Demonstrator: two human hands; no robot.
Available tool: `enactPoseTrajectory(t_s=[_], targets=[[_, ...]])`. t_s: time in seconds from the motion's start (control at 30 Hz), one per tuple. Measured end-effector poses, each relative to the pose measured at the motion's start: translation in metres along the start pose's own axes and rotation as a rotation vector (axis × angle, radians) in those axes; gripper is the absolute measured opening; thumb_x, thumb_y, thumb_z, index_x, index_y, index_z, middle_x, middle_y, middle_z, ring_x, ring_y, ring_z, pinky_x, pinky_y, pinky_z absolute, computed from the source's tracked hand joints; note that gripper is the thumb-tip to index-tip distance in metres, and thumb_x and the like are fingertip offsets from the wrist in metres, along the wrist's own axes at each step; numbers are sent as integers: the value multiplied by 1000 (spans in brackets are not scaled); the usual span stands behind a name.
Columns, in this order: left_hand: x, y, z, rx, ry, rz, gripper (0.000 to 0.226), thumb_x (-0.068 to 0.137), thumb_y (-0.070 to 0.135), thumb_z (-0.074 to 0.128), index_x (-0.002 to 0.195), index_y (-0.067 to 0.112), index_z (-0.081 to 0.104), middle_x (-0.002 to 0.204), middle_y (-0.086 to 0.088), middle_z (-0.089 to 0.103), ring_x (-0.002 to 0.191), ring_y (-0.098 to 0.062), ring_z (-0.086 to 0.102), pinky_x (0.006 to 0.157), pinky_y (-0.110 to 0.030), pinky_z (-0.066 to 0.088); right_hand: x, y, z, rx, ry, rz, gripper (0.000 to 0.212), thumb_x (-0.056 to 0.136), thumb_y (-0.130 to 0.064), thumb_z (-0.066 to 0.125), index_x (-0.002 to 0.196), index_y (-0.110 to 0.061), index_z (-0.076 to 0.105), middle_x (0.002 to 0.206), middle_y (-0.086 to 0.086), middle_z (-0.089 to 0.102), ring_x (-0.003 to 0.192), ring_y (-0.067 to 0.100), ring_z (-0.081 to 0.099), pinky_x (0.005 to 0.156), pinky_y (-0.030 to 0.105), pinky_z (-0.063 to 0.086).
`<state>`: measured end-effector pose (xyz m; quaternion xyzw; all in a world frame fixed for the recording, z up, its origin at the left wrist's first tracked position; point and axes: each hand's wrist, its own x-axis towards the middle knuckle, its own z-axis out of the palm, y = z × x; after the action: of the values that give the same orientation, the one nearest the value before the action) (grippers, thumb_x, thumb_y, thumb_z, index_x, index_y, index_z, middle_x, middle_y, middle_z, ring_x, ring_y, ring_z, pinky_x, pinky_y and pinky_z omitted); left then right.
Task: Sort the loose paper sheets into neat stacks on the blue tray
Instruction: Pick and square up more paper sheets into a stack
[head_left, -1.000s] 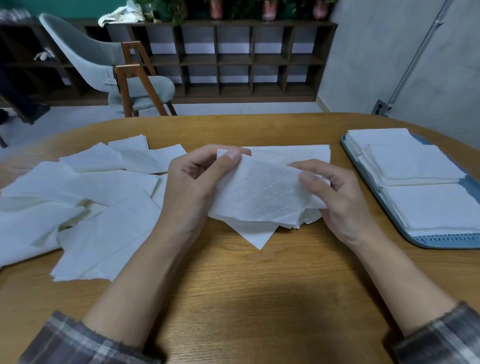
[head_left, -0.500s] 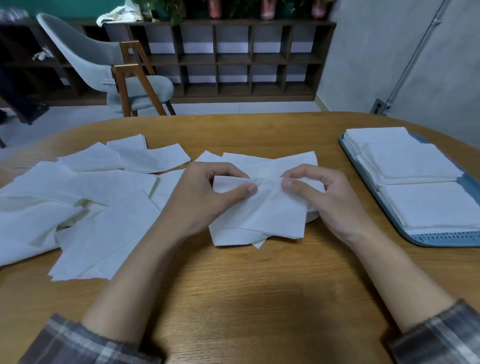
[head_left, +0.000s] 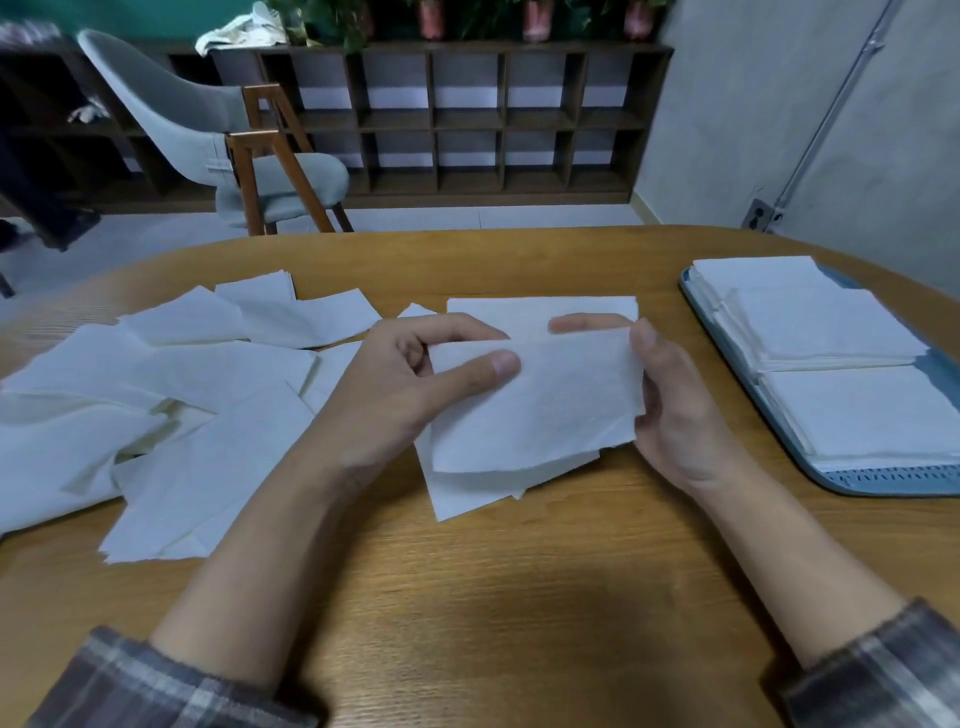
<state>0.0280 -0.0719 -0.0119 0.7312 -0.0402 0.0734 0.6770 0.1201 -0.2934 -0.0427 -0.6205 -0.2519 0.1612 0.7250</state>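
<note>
Left hand (head_left: 410, 384) and right hand (head_left: 670, 410) pinch one paper sheet (head_left: 535, 400) by its side edges, above a small pile at table (head_left: 493, 597) centre. Blue tray (head_left: 841, 480) sits right, stacks on it. Risk: thin sheet may crumple or land skewed if the pinch slips.

Head view — forward, down, close

Blue tray (head_left: 878, 479), right side off-frame.

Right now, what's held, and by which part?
A white paper sheet, by its two side edges: left-hand grip pinches the left edge, thumb on top; right-hand grip holds the right edge.
</note>
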Motion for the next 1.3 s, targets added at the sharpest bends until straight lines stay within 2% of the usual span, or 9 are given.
enactPoseTrajectory(t_s=[0.07, 0.17, 0.37, 0.6, 0.8, 0.93, 1.03, 1.17, 1.3], targets=[[2, -3, 3, 6, 110, 11, 14, 89, 24, 78, 97, 13, 81, 99, -5, 81, 92, -23, 78, 76, -27, 59, 0, 1, 1, 69, -24, 23, 71, 74, -78, 76, 119, -23, 78, 127, 11, 75, 121, 29, 70, 99, 45, 57], [5, -7, 7, 96, 285, 18, 10, 91, 24, 81, 97, 16, 82, 95, 3, 81, 87, -13, 77, 69, -19, 56, -3, -1, 5, 71, -14, 8, 42, 92, -52, 75, 120, -20, 76, 126, 11, 75, 119, 29, 72, 96, 35, 59], [9, -16, 13, 168, 284, 16, 4, 92, 25, 81, 92, 21, 82, 91, 9, 80, 87, -12, 76, 72, -25, 57, -3, 0, 10, -11, 24, 57, 23, 93, -40, 71, 108, -26, 81, 123, 9, 76, 112, 26, 74, 89, 32, 58], [9, -19, 15, 176, 349, 15, 6, 92, 27, 82, 91, 21, 83, 89, 9, 80, 85, -11, 76, 70, -24, 55, -2, 0, 15, -95, 74, 40, 32, 94, -39, 60, 108, -15, 76, 104, -1, 81, 93, 11, 75, 75, 20, 54], [8, -26, 19, 309, 417, 51, 7, 92, 31, 81, 98, 27, 80, 96, 12, 77, 89, -8, 71, 76, -34, 59, 1, 1, 10, -190, 110, -76, 35, 106, -18, 58, 138, -31, 62, 123, -16, 72, 110, 8, 71, 86, 24, 56], [7, -21, 18, 319, 412, 34, 43, 90, 45, 79, 130, 39, 64, 125, 19, 63, 107, 18, 55, 78, -8, 49, 2, -1, 3, -22, 131, -71, 57, 103, -19, 64, 148, -49, 47, 142, -11, 62, 120, 23, 70, 88, 39, 60], [7, -18, 18, 133, 271, -64, 49, 94, 36, 75, 140, 36, 57, 99, 25, 70, 86, 32, 55, 65, -1, 45, 4, -1, 3, 53, 128, -44, 60, 103, -16, 63, 148, -50, 45, 137, -10, 65, 117, 24, 71, 85, 38, 61], [9, -22, 20, 162, 270, 32, 45, 97, 20, 74, 138, 27, 59, 81, 46, 64, 83, 21, 63, 59, -7, 47, 5, 3, 0, 3, 116, -38, 60, 101, -21, 68, 147, -52, 43, 138, 0, 65, 117, 28, 71, 89, 44, 61], [10, -23, 19, 235, 348, 70, 42, 96, 26, 76, 135, 30, 61, 99, 23, 68, 80, 8, 65, 62, -10, 48, 4, 0, -4, 5, -25, -40, 33, 98, -20, 71, 129, -30, 69, 129, -4, 69, 114, 21, 69, 87, 33, 56]])
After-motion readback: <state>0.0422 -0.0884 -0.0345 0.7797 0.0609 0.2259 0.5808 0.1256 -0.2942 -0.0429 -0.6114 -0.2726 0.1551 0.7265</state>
